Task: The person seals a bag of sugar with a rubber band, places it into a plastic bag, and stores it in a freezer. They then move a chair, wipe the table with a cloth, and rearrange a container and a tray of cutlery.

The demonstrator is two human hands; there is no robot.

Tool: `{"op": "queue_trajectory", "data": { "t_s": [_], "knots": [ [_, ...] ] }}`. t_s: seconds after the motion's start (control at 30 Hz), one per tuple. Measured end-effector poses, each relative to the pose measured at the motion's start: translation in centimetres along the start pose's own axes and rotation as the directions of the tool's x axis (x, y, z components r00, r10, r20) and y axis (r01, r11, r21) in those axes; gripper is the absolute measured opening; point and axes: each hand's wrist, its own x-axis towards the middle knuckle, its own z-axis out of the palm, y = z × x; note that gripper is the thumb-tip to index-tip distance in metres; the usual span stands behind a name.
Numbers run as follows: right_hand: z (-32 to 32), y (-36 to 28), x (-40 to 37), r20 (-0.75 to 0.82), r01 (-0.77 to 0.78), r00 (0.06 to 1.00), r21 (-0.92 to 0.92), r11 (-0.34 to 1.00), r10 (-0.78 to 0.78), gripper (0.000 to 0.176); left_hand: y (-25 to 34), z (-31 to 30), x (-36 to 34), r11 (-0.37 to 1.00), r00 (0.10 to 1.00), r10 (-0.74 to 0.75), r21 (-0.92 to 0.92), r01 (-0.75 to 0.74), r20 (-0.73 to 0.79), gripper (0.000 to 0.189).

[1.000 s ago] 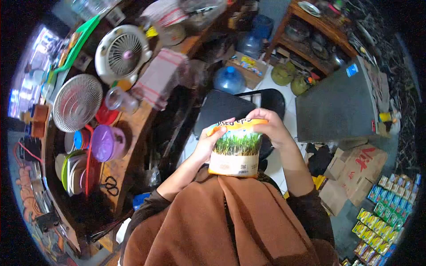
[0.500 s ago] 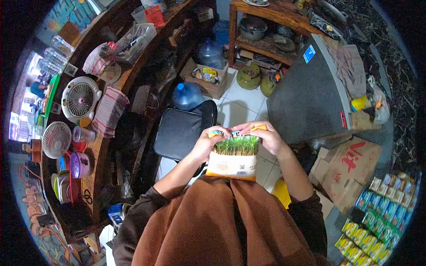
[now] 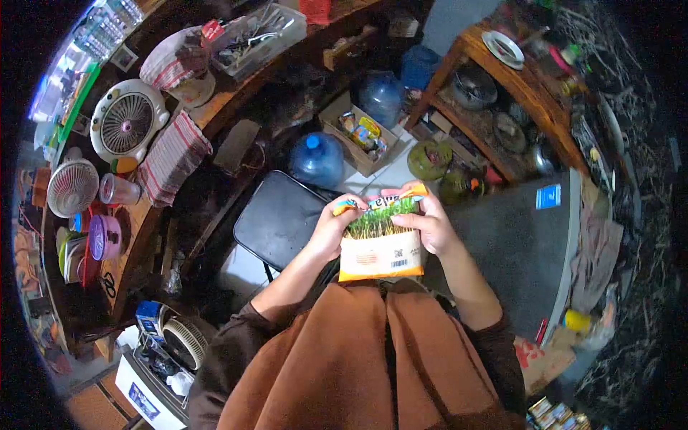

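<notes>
A sugar packet (image 3: 380, 252) is held in front of my body, its top edge folded over so that part of the large lettering shows. Green stalks are printed on its upper half; a white band below carries a QR code and a barcode, with orange along the bottom. My left hand (image 3: 331, 231) pinches the top left corner. On the other side my right hand (image 3: 431, 223) grips the top right corner, its thumb lying across the front of the packet. Both hands are closed on it. What is inside the packet is hidden.
A black chair (image 3: 276, 218) stands ahead on the left, beside a blue water jug (image 3: 317, 161). Beyond is a cardboard box (image 3: 358, 149) of packets. Green gas cylinders (image 3: 428, 159) sit under a wooden shelf (image 3: 487, 61). A dark grey cabinet (image 3: 502, 251) flanks my right.
My view has swung to the right, shifting the surroundings. The packet stays in both hands, and my right thumb has come down onto its front.
</notes>
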Motion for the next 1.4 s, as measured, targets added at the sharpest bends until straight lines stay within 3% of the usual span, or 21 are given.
{"op": "queue_trajectory", "data": {
  "t_s": [0.1, 0.17, 0.27, 0.37, 0.47, 0.5, 0.6, 0.8, 0.9, 0.93, 0.97, 1.03, 1.07, 1.1, 1.17, 1.3, 1.4],
  "knots": [
    [-0.1, -2.4, 5.4, 0.000, -0.087, 0.996, 0.044, 0.995, 0.087, 0.035, 4.2, -0.7, 2.4, 0.992, 0.985, 0.066, -0.113, -0.048, 0.161, 0.022],
    [-0.1, -2.6, 8.9, 0.075, -0.141, 0.989, 0.151, 0.978, 0.131, 0.034, 7.2, -1.2, 2.9, 0.964, 0.982, 0.007, -0.264, 0.043, 0.187, 0.059],
    [2.1, -4.0, 13.0, 0.227, -0.218, 0.954, 0.079, 0.973, 0.196, 0.033, 9.2, -3.6, 3.7, 0.943, 0.968, 0.083, -0.332, 0.001, 0.237, 0.069],
    [3.8, -4.0, 16.5, 0.331, -0.230, 0.916, -0.032, 0.973, 0.227, 0.032, 9.5, -3.9, 2.5, 0.927, 0.958, 0.273, -0.292, -0.237, 0.088, 0.054],
    [5.8, -2.8, 20.2, 0.368, -0.362, 0.869, 0.017, 0.932, 0.331, 0.029, 9.8, -4.0, 2.0, 0.878, 0.900, 0.423, -0.200, -0.435, -0.102, 0.067],
    [7.0, -2.3, 21.0, 0.345, -0.351, 0.880, 0.006, 0.936, 0.328, 0.027, 9.9, -4.4, 2.0, 0.877, 0.912, 0.339, -0.273, -0.396, -0.233, 0.075],
    [9.2, -0.6, 23.5, 0.405, -0.442, 0.814, -0.031, 0.897, 0.415, 0.026, 10.6, -5.5, 1.4, 0.862, 0.846, 0.328, -0.233, -0.451, -0.421, 0.068],
    [12.8, 1.3, 28.8, 0.535, -0.559, 0.616, -0.219, 0.799, 0.578, 0.027, 11.8, -7.3, 1.4, 0.782, 0.670, 0.395, -0.152, -0.604, -0.629, 0.052],
    [14.4, 1.1, 31.5, 0.552, -0.361, 0.650, -0.380, 0.851, 0.522, 0.031, 12.8, -7.9, 2.9, 0.757, 0.565, 0.430, -0.060, -0.651, -0.704, 0.049],
    [14.4, 0.6, 32.9, 0.595, -0.234, 0.618, -0.485, 0.843, 0.514, 0.033, 13.1, -8.1, 3.6, 0.743, 0.540, 0.436, -0.051, -0.668, -0.720, 0.050],
    [14.2, 0.6, 34.5, 0.604, -0.238, 0.608, -0.480, 0.844, 0.515, 0.033, 13.6, -8.1, 4.3, 0.742, 0.529, 0.437, -0.040, -0.669, -0.728, 0.050],
    [13.5, 0.4, 37.4, 0.698, -0.044, 0.561, -0.511, 0.859, 0.444, 0.040, 14.4, -8.0, 5.9, 0.635, 0.480, 0.442, -0.113, -0.764, -0.758, 0.051],
    [13.2, -0.8, 38.7, 0.708, -0.017, 0.556, -0.515, 0.857, 0.436, 0.044, 14.7, -8.4, 6.2, 0.626, 0.497, 0.446, -0.137, -0.768, -0.744, 0.053],
    [12.7, -2.2, 40.0, 0.671, -0.092, 0.549, -0.544, 0.834, 0.499, 0.043, 15.0, -8.4, 6.7, 0.619, 0.481, 0.450, -0.125, -0.775, -0.752, 0.053],
    [11.1, -4.2, 42.7, 0.635, -0.092, 0.570, -0.581, 0.808, 0.522, 0.042, 15.8, -8.4, 7.7, 0.564, 0.439, 0.494, -0.108, -0.819, -0.751, 0.053],
    [8.2, -5.3, 47.1, 0.574, -0.006, 0.692, -0.601, 0.799, 0.437, 0.039, 17.9, -6.7, 8.9, 0.499, 0.398, 0.491, -0.124, -0.857, -0.774, 0.055],
    [7.9, -5.6, 49.2, 0.605, 0.013, 0.667, -0.593, 0.805, 0.435, 0.033, 17.9, -5.9, 9.4, 0.455, 0.337, 0.489, -0.094, -0.886, -0.805, 0.054]
  ]
}}
